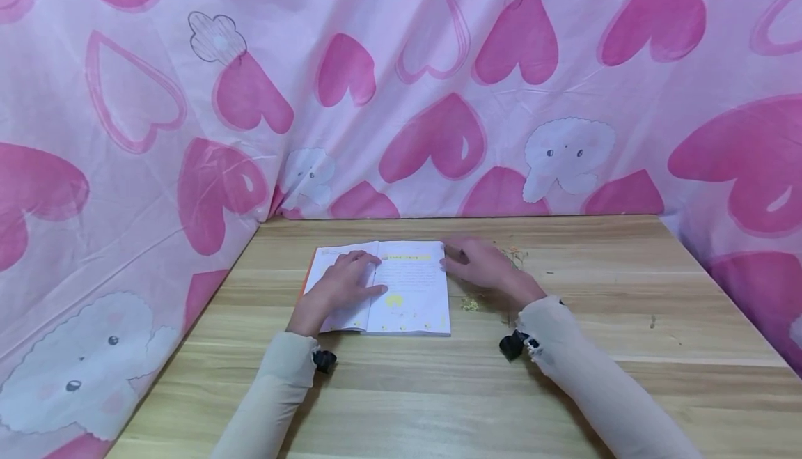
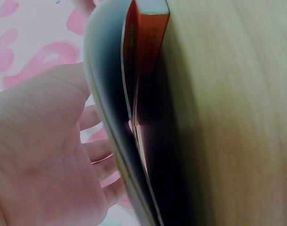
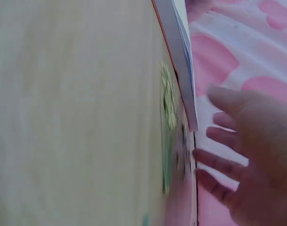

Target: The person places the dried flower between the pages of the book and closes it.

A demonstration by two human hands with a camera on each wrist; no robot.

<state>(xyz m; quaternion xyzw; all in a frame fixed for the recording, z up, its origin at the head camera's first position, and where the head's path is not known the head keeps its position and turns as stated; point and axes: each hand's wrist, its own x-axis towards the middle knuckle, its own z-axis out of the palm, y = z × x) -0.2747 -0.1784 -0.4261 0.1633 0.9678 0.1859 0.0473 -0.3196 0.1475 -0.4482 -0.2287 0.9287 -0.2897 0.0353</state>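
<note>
An open book [image 1: 413, 306] with white pages, yellow print and an orange cover edge lies on the table. My left hand [image 1: 341, 283] rests flat across its left page, the thumb pointing over the right page. In the left wrist view that hand [image 2: 44, 150] lies against the curved pages, with an orange cover [image 2: 150, 42] beneath them. My right hand [image 1: 485, 265], blurred, is beside the book's upper right edge. The right wrist view shows its fingers [image 3: 223, 165] loosely extended near the page block [image 3: 178, 66], holding nothing; whether a fingertip touches the pages is unclear.
Small yellowish dried scraps [image 1: 468, 304] lie right of the book, with a larger tangle [image 1: 515, 255] behind the right hand. The wooden table [image 1: 401, 403] meets a pink heart-patterned cloth [image 1: 432, 131] at the back and left. Black devices sit at both wrists.
</note>
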